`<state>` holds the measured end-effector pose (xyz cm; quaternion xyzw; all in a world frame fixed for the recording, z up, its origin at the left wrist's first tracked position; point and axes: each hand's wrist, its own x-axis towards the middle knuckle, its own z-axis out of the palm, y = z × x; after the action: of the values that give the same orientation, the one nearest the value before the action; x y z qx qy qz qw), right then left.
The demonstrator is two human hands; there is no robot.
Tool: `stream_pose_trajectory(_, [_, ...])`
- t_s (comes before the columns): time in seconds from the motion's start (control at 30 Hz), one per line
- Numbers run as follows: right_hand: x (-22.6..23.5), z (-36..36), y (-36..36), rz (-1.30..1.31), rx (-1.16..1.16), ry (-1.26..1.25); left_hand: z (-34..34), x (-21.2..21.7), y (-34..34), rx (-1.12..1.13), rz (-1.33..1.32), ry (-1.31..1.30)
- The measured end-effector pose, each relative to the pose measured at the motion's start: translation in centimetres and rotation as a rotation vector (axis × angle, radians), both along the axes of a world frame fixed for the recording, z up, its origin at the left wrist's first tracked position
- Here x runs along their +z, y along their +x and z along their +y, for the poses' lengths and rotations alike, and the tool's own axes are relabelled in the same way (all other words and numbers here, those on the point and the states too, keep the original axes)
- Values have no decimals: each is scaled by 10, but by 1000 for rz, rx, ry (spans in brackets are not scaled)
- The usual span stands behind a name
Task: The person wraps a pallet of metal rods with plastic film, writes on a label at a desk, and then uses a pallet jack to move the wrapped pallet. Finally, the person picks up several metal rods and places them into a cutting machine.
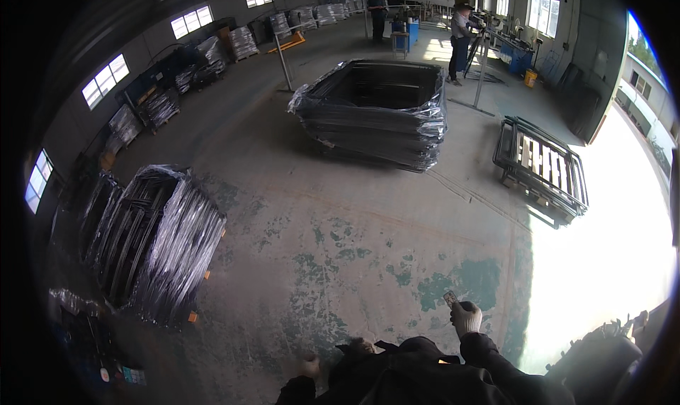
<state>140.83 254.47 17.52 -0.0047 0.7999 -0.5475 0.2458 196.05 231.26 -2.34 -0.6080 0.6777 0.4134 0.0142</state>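
My right hand [467, 320], in a pale glove with dark fingertips, is raised in front of my body at the lower right. Its fingers are closed round the lower end of a small, flat rectangular device [450, 299], whose upper end sticks out with a greyish, spotted face. Its exact kind is too small to make out. Low and left of my body hangs my left hand [309, 367], dim and smeared, so its fingers cannot be read. Nothing shows clearly in it. Both sleeves are dark.
A large wrapped stack of dark frames [375, 132] stands ahead. Another wrapped bundle [166, 242] is at left. Metal frames on a pallet [542, 167] lie right, beside the sunlit doorway [602, 249]. Two people [459, 40] are at the back near blue benches. Worn paint marks the floor [340, 263].
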Motion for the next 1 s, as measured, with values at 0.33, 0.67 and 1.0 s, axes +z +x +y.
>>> stream_pose_trajectory(0.33, [-120,-196,-36,-70,-156,382,-378,35,-76,441,60,169])
stream_pose_trajectory(0.67, [-60,-757,-184,103,212,147,-587,15,-132,87,-121,68])
stream_pose_trajectory(1.0, [4,-1194,-179,7,224,-252,-963,-31,-166,525,208,178])
